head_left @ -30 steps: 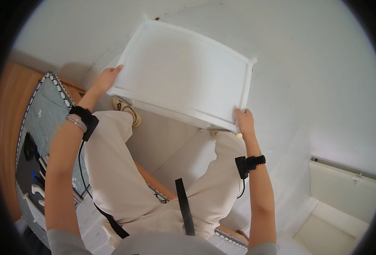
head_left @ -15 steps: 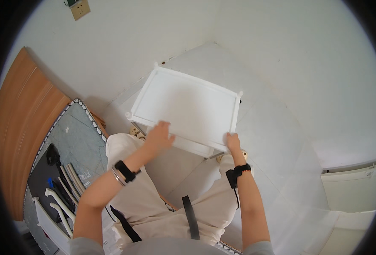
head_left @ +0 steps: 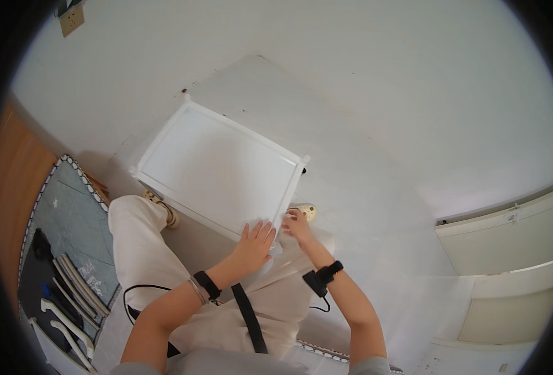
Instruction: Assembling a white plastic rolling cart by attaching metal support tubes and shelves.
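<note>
A white rectangular shelf unit (head_left: 220, 165) with a raised rim and corner posts stands between my legs, its flat top facing up. My left hand (head_left: 251, 249) lies on its near right corner, fingers spread over the rim. Just beyond, at the right edge beside that corner, my right hand (head_left: 299, 226) has its fingers curled together. What sits between those fingertips is hidden. Something pale and translucent shows below the left hand's fingers; I cannot make out its kind.
On the left, a grey-green mat-like surface (head_left: 89, 206) carries several pale rods (head_left: 79, 284), white curved handles (head_left: 70, 325) and a black tool (head_left: 41, 245). White walls meet behind the shelf unit. A cream cabinet-like panel (head_left: 502, 237) stands at the right.
My left hand has moved right along the near edge to the corner and now rests there. The right hand has shifted its hold beside that corner. The view has swung rightward.
</note>
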### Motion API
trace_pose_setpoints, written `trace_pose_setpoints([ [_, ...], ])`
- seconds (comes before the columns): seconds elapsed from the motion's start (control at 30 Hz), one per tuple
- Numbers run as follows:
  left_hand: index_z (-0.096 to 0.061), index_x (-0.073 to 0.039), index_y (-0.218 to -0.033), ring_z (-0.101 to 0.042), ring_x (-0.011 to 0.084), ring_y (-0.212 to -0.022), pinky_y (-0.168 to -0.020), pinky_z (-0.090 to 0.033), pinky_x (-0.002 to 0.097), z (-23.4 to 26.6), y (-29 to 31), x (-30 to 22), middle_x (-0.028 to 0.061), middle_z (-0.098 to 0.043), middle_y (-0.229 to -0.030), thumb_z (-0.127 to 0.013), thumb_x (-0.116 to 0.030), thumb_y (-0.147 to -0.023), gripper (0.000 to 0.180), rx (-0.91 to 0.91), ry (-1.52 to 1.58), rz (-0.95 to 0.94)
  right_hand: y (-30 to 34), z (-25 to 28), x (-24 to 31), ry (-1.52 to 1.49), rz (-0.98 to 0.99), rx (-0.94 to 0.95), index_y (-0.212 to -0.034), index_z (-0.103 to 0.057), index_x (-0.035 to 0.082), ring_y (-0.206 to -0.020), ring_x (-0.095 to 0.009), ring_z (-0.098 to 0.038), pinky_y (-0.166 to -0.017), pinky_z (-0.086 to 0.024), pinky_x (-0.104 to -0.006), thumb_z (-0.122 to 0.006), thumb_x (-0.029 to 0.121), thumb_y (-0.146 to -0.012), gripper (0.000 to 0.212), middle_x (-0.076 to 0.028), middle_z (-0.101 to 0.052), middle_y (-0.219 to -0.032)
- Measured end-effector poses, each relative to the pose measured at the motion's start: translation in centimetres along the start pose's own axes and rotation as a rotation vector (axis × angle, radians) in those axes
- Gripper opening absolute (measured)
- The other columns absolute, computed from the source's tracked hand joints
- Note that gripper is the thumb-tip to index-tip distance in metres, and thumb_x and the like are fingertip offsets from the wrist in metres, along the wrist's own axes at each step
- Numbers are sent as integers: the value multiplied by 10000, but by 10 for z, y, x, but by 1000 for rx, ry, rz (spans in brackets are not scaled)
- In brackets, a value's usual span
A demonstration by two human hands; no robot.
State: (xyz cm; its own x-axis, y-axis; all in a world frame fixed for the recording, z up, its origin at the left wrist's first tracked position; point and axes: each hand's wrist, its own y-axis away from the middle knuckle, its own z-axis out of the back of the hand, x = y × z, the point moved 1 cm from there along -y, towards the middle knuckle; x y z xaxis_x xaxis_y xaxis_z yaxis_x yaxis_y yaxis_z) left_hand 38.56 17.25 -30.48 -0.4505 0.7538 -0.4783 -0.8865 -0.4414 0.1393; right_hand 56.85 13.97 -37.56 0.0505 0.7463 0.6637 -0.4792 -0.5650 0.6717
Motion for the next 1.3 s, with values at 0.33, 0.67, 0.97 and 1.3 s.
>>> trace_pose_setpoints([
  [0.33, -468, -25, -1005, -473, 276, -1079, -895, -349, 528, -18, 6, -23, 186, -454, -1170, -515, -189, -780, 282, -190, -193, -72, -94, 71, 74, 504, 754, -412, -1150, -463, 28, -925, -326, -530, -825, -420, -367, -536, 94, -747, 415, -206, -504, -1074],
  [0.67, -485, -41, -900, -514, 246, -1023, -857, -391, 515, -24, 21, -28, 159, -526, -1039, -509, -192, -768, 202, -210, -270, -96, -68, 61, 88, 749, 594, -381, -954, -535, 83, -880, -307, -553, -721, -455, -403, -501, 133, -802, 164, -105, -565, -968],
  [0.97, -513, -79, -863, -528, 255, -975, -878, -337, 583, -5, 34, -3, 102, -534, -909, -505, -155, -757, 131, -194, -189, -127, -49, 71, 85, 711, 530, -346, -921, -558, 95, -879, -297, -554, -718, -450, -396, -513, 176, -801, 151, -96, -581, -948],
  [1.3, -530, -116, -930, -459, 255, -1069, -927, -266, 567, 44, 56, 52, 56, -515, -1022, -607, -197, -695, 261, -62, -328, -3, -12, 65, 69, 774, 554, -274, -911, -571, 83, -874, -291, -564, -717, -454, -392, -555, 206, -769, 189, -98, -599, -925],
])
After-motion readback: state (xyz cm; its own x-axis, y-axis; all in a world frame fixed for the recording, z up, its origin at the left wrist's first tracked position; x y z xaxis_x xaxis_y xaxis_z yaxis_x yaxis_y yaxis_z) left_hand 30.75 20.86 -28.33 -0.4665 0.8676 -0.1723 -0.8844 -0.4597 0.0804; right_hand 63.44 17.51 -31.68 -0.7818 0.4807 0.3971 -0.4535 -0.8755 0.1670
